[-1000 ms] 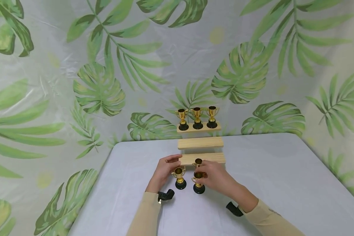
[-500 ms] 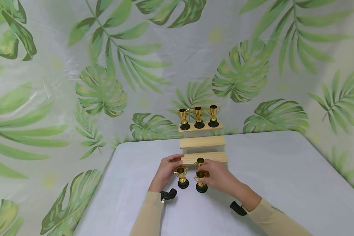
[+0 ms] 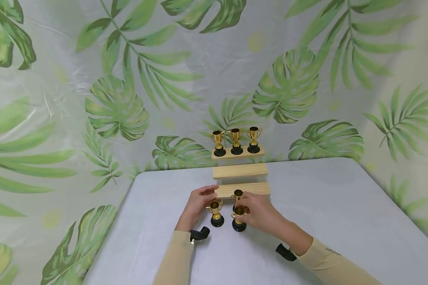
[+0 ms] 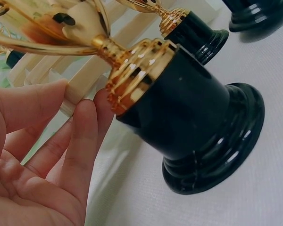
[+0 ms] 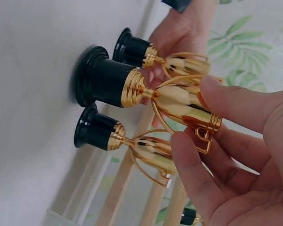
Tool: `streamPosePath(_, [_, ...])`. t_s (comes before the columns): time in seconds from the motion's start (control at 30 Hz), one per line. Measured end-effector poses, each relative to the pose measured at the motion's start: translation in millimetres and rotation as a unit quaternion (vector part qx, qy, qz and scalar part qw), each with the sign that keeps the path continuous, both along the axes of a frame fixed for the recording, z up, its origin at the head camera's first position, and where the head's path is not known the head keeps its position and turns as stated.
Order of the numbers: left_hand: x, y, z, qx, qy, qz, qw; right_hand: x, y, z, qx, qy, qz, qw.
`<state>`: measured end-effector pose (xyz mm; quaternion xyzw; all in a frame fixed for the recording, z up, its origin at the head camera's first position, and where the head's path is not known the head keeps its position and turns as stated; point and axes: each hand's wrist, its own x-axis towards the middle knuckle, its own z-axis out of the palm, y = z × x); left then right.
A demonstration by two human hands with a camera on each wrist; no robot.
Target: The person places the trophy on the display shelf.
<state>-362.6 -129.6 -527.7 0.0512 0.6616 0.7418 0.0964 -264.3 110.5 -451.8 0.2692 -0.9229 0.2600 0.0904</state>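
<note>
My right hand (image 3: 260,211) pinches a small gold trophy cup (image 5: 179,101) near its rim, between thumb and fingers. The black base of this cup faces the white tabletop; whether it touches is unclear. Just behind it stands a second gold trophy (image 3: 237,194), partly covered by my right fingers. A third trophy (image 3: 216,219) stands to the left, close by my left hand (image 3: 196,204). At the left end of the lowest step of a wooden tiered stand (image 3: 260,189), my left thumb and fingertips (image 4: 84,113) grip the plank's corner.
Three more gold trophies (image 3: 236,148) stand in a row on the stand's top step. The middle step (image 3: 240,171) is bare wood. A leaf-printed cloth (image 3: 185,79) hangs behind the white table (image 3: 306,198).
The head view shifts slightly. Both hands and the trophies stay essentially where they were, with my right hand still pinching the same trophy.
</note>
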Motion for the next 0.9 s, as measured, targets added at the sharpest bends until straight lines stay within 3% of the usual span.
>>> streamPosePath(0.27, [-3.0,-1.8,-0.5,0.002,-0.003,0.008,1.0,6.7,1.1,12.4,-0.012,0.03,0.006,0.999])
streamPosePath(0.9, [-3.2,1.2,-2.0,0.003,-0.005,0.014,0.9999,18.5,5.1,43.1,-0.039,0.041,-0.028,0.998])
